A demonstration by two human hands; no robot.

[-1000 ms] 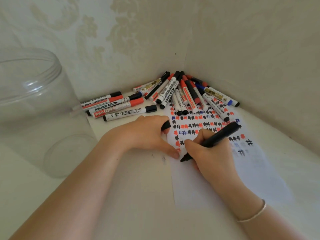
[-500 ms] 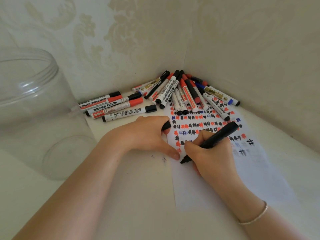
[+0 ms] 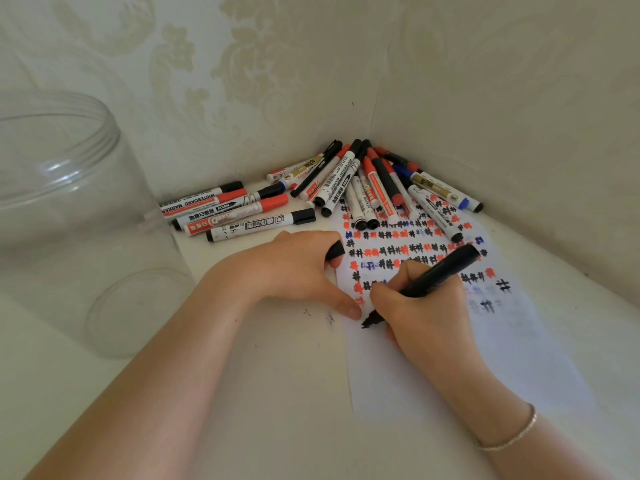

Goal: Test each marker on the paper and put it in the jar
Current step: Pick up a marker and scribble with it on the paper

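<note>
While right fingers (image 3: 398,299) pinch it, black marker (image 3: 440,271) slants tip-down-left onto paper (image 3: 433,372); left fingers (image 3: 332,261) curl round cap (image 3: 335,251).

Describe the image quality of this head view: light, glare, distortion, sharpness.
Head view: soft, even light with only faint shadows under the hands; bright reflections streak the clear jar; wide-angle bending bows the jar and wall corner; the marker pile reads fairly sharp, while the paper washes out pale toward its near end.
</note>
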